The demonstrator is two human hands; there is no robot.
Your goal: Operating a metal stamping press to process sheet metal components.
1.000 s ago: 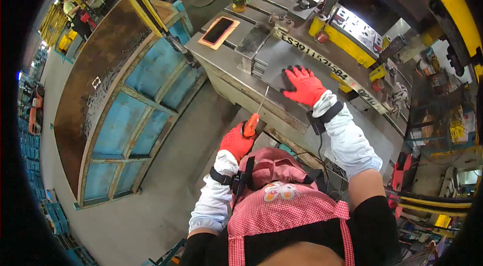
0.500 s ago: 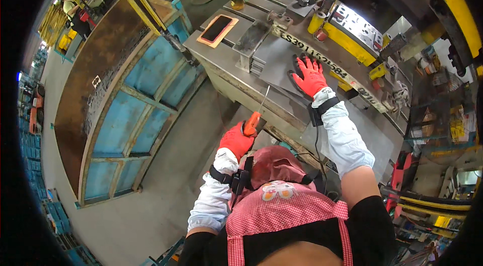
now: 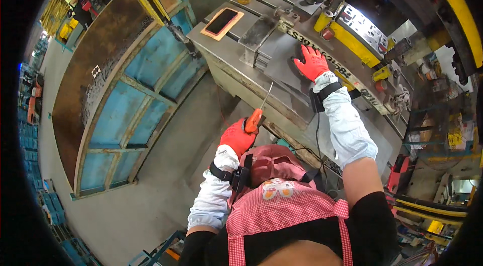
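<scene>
Over slotted table (image 3: pixel 224 50) nr blue bin (image 3: pixel 146 72): R hand (image 3: pixel 313 66), fingers spread; beside it, L hand (image 3: pixel 237 138) grips orange tool (image 3: pixel 253 120).

A slotted table (image 3: pixel 211 47) is anchoring this metal workshop, yellow tooling (image 3: pixel 354 48) sitting on it, scrap-strewn bin (image 3: pixel 151 76) standing to its left.

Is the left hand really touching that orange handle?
Touching: the head view shows the red-gloved left hand wrapped around the orange handle.

Black characters (image 3: pixel 344 71) on pale bar (image 3: pixel 358 84)
</scene>
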